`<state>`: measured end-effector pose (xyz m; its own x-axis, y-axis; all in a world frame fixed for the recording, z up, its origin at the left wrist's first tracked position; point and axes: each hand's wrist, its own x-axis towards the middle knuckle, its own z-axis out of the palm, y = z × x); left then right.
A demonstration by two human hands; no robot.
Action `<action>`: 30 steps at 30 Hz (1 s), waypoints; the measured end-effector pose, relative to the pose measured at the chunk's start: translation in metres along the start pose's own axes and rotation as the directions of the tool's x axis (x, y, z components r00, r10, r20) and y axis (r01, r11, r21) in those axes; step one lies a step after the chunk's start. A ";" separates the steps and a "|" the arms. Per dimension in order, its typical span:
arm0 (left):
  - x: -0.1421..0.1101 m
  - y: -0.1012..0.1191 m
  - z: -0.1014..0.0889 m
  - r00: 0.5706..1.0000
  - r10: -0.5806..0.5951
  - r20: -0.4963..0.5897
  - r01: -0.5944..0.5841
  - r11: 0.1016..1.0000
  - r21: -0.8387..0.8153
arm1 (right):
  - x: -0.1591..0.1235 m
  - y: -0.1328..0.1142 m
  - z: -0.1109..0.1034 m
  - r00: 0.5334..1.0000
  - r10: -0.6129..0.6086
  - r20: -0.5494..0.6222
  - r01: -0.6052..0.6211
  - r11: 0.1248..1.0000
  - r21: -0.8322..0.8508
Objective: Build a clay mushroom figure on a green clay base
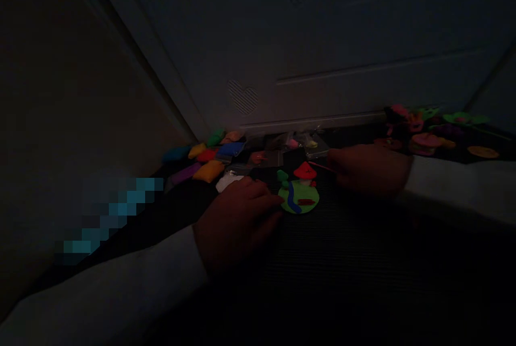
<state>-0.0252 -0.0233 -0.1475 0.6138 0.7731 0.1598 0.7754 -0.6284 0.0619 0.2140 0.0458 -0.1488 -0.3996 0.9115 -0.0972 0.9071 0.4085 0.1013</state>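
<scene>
Two hands at a small green disc (302,193), dim light

The green disc lies flat on a dark ribbed surface (322,260), just right of the frame's centre and a little below it. On it are a wavy blue strip (291,196), a brown bar (306,202) and, at its upper edge, a red-capped mushroom (305,171); a dark green piece (282,177) stands at the upper left of the disc. The left hand (239,220), lower centre, has its fingers bent and a fingertip at the disc's left rim; whether it grips the rim cannot be told. The right hand (366,170), right of centre and well apart from the left, pinches a thin stick (321,166) whose tip points at the mushroom's cap; contact there is unclear. Beside the left hand is a white lump (229,181). Coloured packets (208,171) cluster left of centre, with clear bags (266,158) behind the disc. Small colourful models (426,143) occupy the right of the frame. A striped heart (243,96) marks the pale panel (322,29) above.
</scene>
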 end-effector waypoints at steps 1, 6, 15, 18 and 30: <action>0.000 -0.001 0.001 1.000 -0.003 -0.011 0.003 1.000 -0.011 | 0.000 0.000 0.001 1.000 -0.002 -0.012 0.002 1.000 0.011; 0.003 -0.009 0.003 0.988 -0.092 -0.121 0.085 0.994 -0.063 | 0.001 0.003 0.004 0.998 -0.045 -0.043 0.048 0.996 0.074; 0.026 -0.014 -0.003 0.967 -0.168 -0.193 0.128 0.971 -0.201 | -0.008 0.010 -0.012 0.968 -0.204 -0.145 0.222 0.968 0.121; 0.026 -0.013 0.001 0.968 -0.171 -0.182 0.123 0.962 -0.245 | -0.025 -0.006 -0.014 0.905 -0.337 -0.258 0.387 0.906 0.172; 0.017 -0.004 0.017 0.962 -0.244 -0.123 0.189 0.919 -0.347 | -0.041 -0.045 0.016 0.767 -0.432 -0.474 0.461 0.885 -0.061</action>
<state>-0.0153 -0.0060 -0.1621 0.3829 0.8865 0.2597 0.7770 -0.4611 0.4285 0.1918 -0.0106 -0.1653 -0.7612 0.5453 0.3509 0.6107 0.7848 0.1051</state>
